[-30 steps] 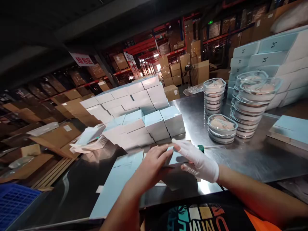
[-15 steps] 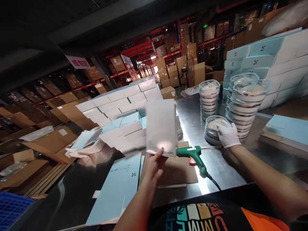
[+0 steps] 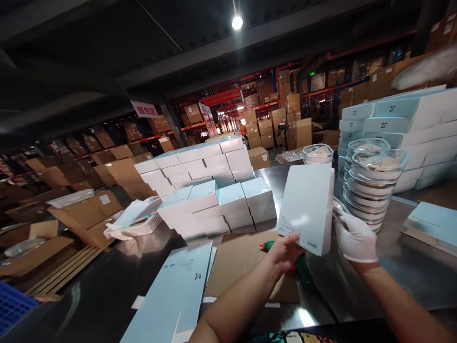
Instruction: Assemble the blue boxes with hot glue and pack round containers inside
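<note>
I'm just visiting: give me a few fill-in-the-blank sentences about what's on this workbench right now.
1. The left hand holds up a pale blue ____.
2. The right hand wears a white ____.
3. Right of the box, clear dishes sit in a ____.
4. The green glue gun lies on brown ____ on the table.

Missing words: box; glove; stack; cardboard
</note>
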`<state>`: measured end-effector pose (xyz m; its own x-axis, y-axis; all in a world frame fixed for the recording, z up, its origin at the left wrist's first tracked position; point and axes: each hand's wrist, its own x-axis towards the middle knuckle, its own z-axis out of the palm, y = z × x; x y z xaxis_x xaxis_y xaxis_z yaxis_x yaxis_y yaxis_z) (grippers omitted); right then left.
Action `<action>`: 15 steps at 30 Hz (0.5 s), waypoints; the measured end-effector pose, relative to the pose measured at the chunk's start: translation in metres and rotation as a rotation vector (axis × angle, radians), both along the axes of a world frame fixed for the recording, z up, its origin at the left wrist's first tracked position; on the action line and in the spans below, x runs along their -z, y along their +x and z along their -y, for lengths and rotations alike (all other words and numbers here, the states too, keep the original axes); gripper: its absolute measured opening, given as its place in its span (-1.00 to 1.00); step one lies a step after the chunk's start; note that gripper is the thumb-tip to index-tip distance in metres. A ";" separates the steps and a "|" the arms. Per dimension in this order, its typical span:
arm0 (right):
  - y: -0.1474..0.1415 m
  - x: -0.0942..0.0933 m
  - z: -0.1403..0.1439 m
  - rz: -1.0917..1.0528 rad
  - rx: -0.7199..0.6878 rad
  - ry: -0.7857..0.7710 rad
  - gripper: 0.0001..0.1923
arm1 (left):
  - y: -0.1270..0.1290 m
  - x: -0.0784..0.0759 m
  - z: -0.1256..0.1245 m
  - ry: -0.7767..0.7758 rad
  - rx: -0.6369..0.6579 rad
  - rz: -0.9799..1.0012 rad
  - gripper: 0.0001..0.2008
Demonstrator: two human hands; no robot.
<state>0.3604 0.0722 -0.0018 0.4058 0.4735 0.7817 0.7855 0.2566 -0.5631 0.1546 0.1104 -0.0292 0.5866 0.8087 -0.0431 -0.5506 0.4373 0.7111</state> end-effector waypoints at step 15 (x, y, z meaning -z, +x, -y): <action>0.018 -0.103 0.039 -0.200 -0.218 -0.074 -0.45 | -0.178 0.033 0.010 0.589 -0.717 -0.694 0.11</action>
